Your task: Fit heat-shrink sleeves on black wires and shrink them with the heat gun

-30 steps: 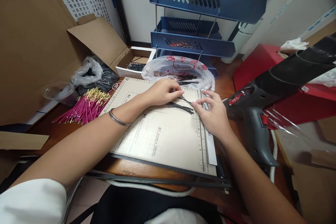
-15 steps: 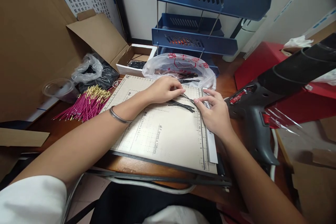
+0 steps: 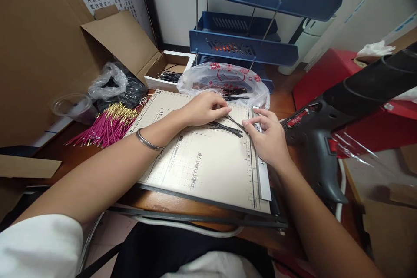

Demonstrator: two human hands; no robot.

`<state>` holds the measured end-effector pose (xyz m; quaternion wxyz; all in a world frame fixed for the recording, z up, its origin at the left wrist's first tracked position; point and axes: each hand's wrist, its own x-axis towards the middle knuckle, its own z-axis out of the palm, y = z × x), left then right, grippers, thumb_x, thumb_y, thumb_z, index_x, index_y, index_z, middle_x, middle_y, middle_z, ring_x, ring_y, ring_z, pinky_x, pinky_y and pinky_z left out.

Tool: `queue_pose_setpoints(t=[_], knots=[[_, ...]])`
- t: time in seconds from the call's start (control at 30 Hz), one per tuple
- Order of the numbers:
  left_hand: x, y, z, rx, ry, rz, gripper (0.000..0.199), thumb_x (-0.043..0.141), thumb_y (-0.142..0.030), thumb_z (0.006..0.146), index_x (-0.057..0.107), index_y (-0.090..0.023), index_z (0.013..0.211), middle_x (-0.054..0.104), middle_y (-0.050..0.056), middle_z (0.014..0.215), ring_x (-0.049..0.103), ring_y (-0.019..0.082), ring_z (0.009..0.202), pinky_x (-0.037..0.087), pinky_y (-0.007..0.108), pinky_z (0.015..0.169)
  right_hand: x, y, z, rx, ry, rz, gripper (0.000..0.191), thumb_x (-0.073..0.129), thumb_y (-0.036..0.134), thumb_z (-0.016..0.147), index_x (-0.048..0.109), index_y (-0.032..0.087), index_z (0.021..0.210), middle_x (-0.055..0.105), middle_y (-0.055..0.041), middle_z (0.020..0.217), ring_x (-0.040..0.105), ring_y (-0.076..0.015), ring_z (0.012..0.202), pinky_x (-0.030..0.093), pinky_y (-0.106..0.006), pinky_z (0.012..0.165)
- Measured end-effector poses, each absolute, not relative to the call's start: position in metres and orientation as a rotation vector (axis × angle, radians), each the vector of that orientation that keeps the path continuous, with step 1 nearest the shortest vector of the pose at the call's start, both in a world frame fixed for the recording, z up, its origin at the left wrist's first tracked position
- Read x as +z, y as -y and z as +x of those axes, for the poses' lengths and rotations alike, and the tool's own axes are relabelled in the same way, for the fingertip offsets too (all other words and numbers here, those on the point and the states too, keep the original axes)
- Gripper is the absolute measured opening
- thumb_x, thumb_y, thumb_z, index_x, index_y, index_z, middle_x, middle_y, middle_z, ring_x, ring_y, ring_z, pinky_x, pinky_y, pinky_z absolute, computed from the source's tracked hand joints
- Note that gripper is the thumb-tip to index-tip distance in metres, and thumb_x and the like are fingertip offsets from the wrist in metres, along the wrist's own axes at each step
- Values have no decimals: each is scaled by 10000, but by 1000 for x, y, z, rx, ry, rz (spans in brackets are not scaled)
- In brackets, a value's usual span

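Note:
A thin black wire [image 3: 235, 121] stretches between my two hands, over the pale printed board of a paper cutter [image 3: 215, 171]. My left hand [image 3: 206, 109] pinches its left end between thumb and forefinger. At the other end, the thumb and forefinger of my right hand [image 3: 269, 139] close on the wire beside the ruler edge, though their exact contact is hard to see. Several more black wires [image 3: 228, 129] lie loose on the board just below, partly under my left hand. A white strip [image 3: 264, 182] runs along the board's right side, partly covered by my right hand.
Pink wires with gold ends [image 3: 109, 128] lie in a heap at left. Behind the board are a plastic bag [image 3: 195, 79] of dark wires and an open carton [image 3: 153, 79]. A heat gun [image 3: 321, 139] stands close on the right, near a red box [image 3: 325, 76]. Blue trays [image 3: 244, 47] rise behind.
The view has shifted slightly. My right fingertips have moved a little relative to the wire, and the wire between my hands looks straighter. My left hand keeps its pinch.

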<state>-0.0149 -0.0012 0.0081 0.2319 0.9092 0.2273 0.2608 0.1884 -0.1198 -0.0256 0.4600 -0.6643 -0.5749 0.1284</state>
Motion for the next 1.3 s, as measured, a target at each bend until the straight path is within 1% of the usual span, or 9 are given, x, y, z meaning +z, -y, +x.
queue_pose_setpoints(t=[0.13,0.3,0.47,0.63,0.8,0.9,1.13,1.2,1.3], knots=[[7,1,-14,715,-650,2484,273,608,-332,959,775,-155,836,764,67,852,645,176,782,441,294,735,-26,120,189,295,1420,-1617,209,712,419,818,696,226,740,675,-122,1328,609,-323,1271,429,-578,1121],[6,1,-14,695,-665,2481,269,611,-339,957,776,-159,844,755,62,846,633,174,769,435,295,724,-26,120,189,297,1409,-1614,220,703,433,828,691,223,763,680,-133,1317,619,-322,1250,439,-577,1107],[6,0,-14,704,-656,2486,274,609,-340,960,772,-160,834,750,57,828,625,168,758,427,292,714,-28,118,190,313,1393,-1591,301,640,492,883,692,224,756,689,-134,1294,619,-310,1265,443,-566,1116],[6,0,-13,715,-642,2476,272,610,-334,957,769,-156,825,746,56,815,617,162,741,412,290,696,-30,115,190,334,1355,-1527,306,621,514,895,693,224,832,714,-136,1226,630,-306,1256,452,-557,1117],[7,1,-14,723,-630,2480,283,592,-333,967,767,-158,830,739,53,804,624,167,746,423,293,709,-31,116,191,340,1367,-1542,311,612,519,904,704,226,854,703,-134,1262,623,-300,1264,452,-557,1118],[6,2,-14,721,-632,2483,300,581,-342,978,769,-156,837,736,53,800,615,164,736,424,289,708,-30,116,190,350,1383,-1540,355,603,560,912,709,225,856,694,-133,1277,611,-304,1283,442,-564,1131],[2,3,-12,753,-659,2500,363,551,-381,1002,771,-150,830,712,60,785,598,169,737,423,293,720,-26,116,190,378,1406,-1518,551,500,734,921,724,234,860,686,-126,1270,596,-295,1305,408,-535,1179],[1,3,-12,767,-669,2493,360,549,-375,1002,765,-147,827,709,61,782,597,170,735,424,295,720,-27,116,190,389,1400,-1524,547,516,731,913,726,229,865,676,-137,1285,588,-301,1315,408,-539,1176],[1,3,-12,768,-675,2492,353,543,-366,1005,755,-151,822,716,61,792,604,173,743,432,296,725,-28,117,190,388,1397,-1546,467,578,663,899,732,223,881,661,-150,1314,571,-310,1334,394,-559,1177]])
